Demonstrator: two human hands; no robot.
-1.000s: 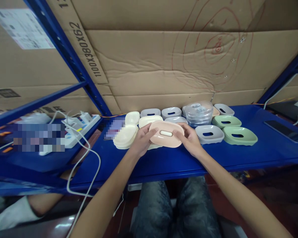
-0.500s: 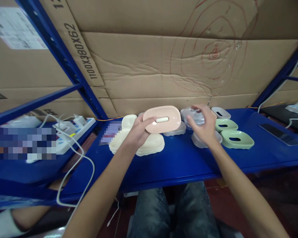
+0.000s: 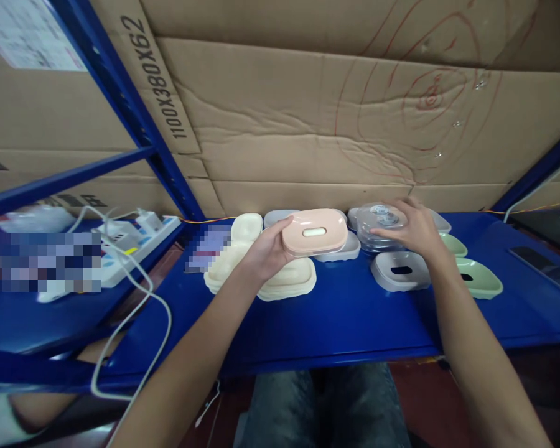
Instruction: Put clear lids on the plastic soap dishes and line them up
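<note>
Head view: left hand (image 3: pixel 270 250), fingers clamped on one end of a peach slotted dish (image 3: pixel 315 243), held above the blue surface (image 3: pixel 336 326) near cream trays (image 3: pixel 289 279). Right hand (image 3: pixel 416 228) at the stacked clear plastic lids (image 3: pixel 372 241); cannot tell whether its fingers grip one. Risks, as judged: one-ended hold could let the dish tip or slip; nested lids might cling and lift together. Dish: rounded oblong, glossy, cream strip in its central slot.
</note>
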